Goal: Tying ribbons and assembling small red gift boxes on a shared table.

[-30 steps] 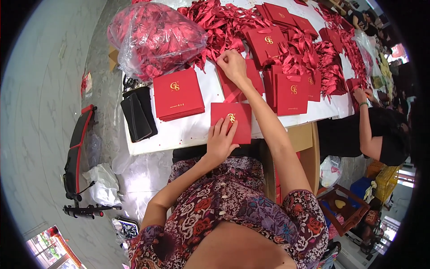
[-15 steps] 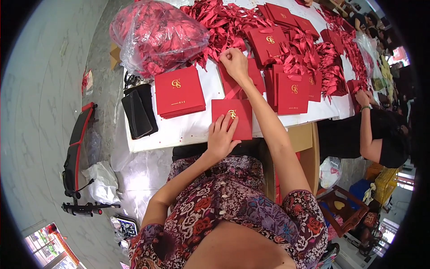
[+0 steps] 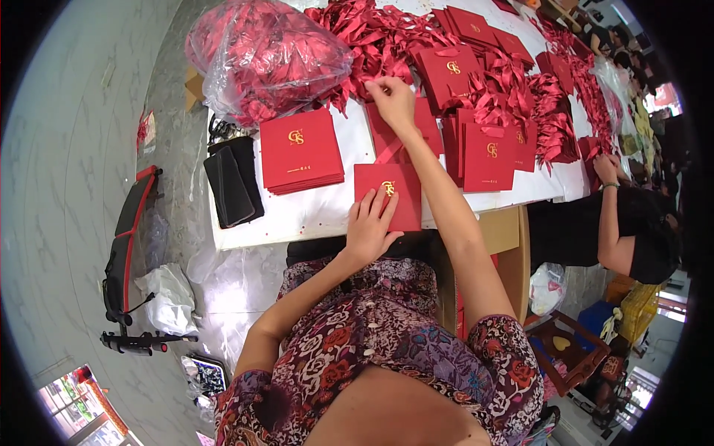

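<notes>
My left hand [image 3: 369,226] lies flat, fingers spread, on a red card folder with a gold emblem [image 3: 393,192] at the near edge of the white table [image 3: 312,212]. My right hand [image 3: 392,99] reaches far across the table and pinches at a red ribbon in the big pile of red ribbons [image 3: 372,41]. Under that arm lie more red folders [image 3: 416,123]. A neat stack of red folders [image 3: 300,151] sits to the left of my left hand.
A clear plastic bag of red ribbons [image 3: 264,56] fills the table's far left. A black pouch [image 3: 232,182] lies at the left edge. More folders [image 3: 487,152] and ribbons [image 3: 554,111] spread right. A person in black [image 3: 632,223] works at the right. A black and red frame [image 3: 128,253] stands on the floor.
My right hand has shifted slightly farther into the ribbon pile. My left hand stays pressed on the folder.
</notes>
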`<action>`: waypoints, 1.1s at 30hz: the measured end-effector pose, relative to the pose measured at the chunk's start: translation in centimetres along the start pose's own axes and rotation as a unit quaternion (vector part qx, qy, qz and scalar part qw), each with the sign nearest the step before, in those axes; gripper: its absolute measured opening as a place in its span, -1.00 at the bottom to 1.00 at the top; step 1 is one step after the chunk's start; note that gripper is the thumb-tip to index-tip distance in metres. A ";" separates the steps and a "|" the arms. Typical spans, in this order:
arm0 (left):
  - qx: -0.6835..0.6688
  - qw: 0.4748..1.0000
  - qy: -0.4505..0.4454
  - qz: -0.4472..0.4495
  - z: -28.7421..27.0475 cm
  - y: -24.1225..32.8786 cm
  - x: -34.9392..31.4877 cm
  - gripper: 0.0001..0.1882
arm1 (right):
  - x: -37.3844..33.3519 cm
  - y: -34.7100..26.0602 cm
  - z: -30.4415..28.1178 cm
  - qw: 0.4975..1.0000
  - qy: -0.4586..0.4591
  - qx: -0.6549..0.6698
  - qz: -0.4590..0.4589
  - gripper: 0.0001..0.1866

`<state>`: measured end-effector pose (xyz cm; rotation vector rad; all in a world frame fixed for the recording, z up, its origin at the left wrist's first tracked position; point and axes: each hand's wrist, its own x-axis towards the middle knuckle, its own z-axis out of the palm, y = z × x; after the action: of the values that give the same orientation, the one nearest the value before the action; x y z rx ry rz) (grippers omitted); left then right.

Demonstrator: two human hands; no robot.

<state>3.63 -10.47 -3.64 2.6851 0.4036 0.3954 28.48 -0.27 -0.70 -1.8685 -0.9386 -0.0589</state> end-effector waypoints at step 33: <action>-0.519 0.826 -0.051 -0.216 -2.7 -2.4 5.0 -0.76 | -16.9 -5.7 -16.7 0.984 -0.038 -0.009 -0.176 -0.87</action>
<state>6.77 -5.74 -1.20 1.4831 0.5412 0.2232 18.97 -22.17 4.67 -1.7107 -1.3162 -0.2116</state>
